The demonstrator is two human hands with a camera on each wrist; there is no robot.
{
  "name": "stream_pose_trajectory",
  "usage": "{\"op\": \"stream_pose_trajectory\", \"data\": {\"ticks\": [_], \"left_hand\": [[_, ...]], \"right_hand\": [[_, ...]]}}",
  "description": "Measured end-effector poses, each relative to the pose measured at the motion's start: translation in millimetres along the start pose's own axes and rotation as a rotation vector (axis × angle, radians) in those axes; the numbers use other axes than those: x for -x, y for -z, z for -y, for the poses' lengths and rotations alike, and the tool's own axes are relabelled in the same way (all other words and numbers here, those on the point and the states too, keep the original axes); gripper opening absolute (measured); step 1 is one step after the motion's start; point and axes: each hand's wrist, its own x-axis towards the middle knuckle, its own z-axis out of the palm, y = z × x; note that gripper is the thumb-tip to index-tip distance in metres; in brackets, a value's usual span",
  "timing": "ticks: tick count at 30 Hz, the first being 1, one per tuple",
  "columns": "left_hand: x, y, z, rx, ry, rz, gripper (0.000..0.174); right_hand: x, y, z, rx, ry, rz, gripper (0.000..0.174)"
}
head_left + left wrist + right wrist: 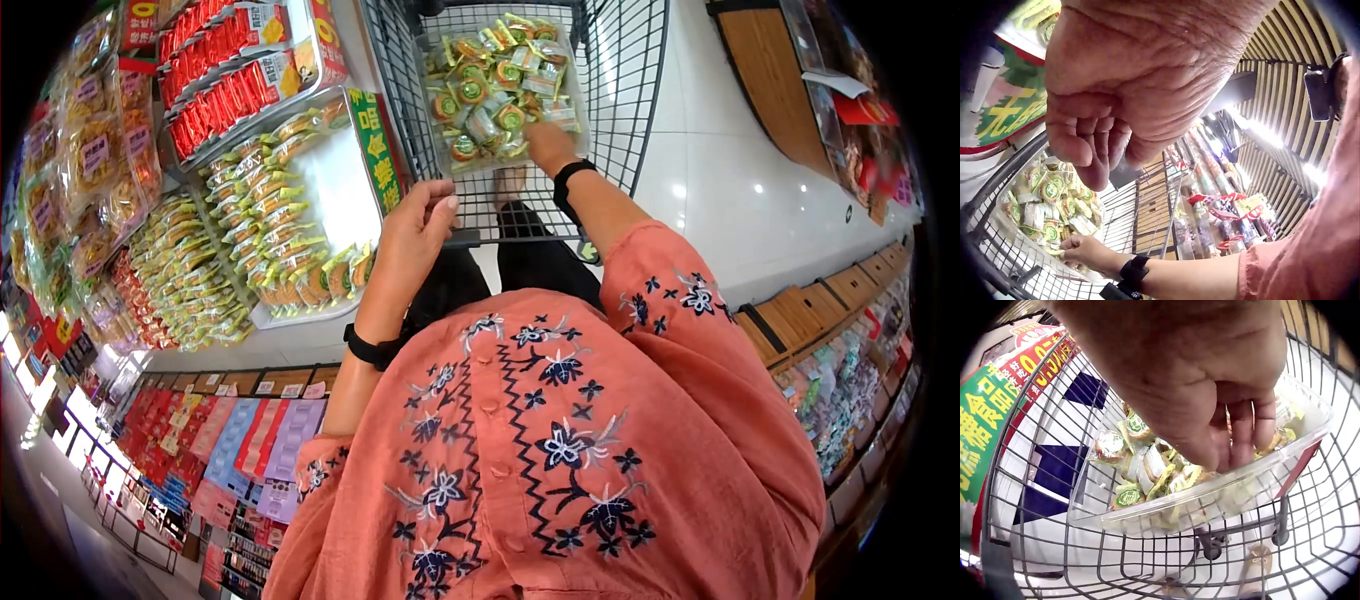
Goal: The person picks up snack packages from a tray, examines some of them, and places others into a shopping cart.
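Note:
A clear plastic tub [1147, 520] in the wire shopping cart holds several individually wrapped pastries [500, 75] with green-printed labels. My right hand [553, 150] reaches over the tub's near side, fingers bent down among the wrappers. In the right wrist view, the right hand [1197, 381] hides what is under its fingertips, so I cannot tell whether it pinches a pastry. My left hand [425, 215] is by the cart's near left corner, beside the display. Its fingers are loosely bent with nothing in them, as the left wrist view of the left hand [1141, 75] shows.
The wire cart [625, 90] surrounds the tub. On the left, a display bin [335, 180] contains rows of wrapped pastries, with red packets [225, 110] behind. A green sign [375, 150] edges the bin next to the cart. Wooden shelving [800, 310] stands on the right.

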Motion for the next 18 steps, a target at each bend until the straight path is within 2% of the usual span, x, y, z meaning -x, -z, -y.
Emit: {"op": "stream_pose_trajectory", "data": {"ticks": [7, 10, 13, 14, 16, 17, 18], "left_hand": [[6.1, 1.7, 1.3, -0.023, 0.004, 0.021, 0.027], [9.3, 4.1, -1.2, -0.018, 0.002, 0.036, 0.028], [8.7, 7.2, -4.0, -0.017, -0.024, 0.051, 0.028], [8.4, 9.2, -5.8, -0.026, -0.041, 0.054, 0.028], [6.6, 13.2, -7.1, -0.032, -0.093, 0.045, 0.029], [4.1, 14.7, -4.6, -0.030, -0.128, 0.033, 0.029], [2.4, 16.7, -3.4, -0.028, -0.160, 0.023, 0.029]], "right_hand": [[3.9, -0.2, 3.3, 0.032, 0.041, -0.054, 0.012], [5.8, 4.8, 2.5, -0.084, 0.039, -0.108, 0.011], [-5.2, 19.3, -1.4, -0.166, 0.131, -0.176, 0.013], [-5.1, 25.2, -4.6, -0.397, 0.025, -0.074, 0.013], [13.1, 71.8, 9.0, -0.858, -0.184, 0.136, 0.014], [27.5, 93.9, 19.4, -1.158, -0.192, 0.198, 0.017], [37.6, 108.8, 28.3, -1.274, -0.192, 0.211, 0.018]]}}
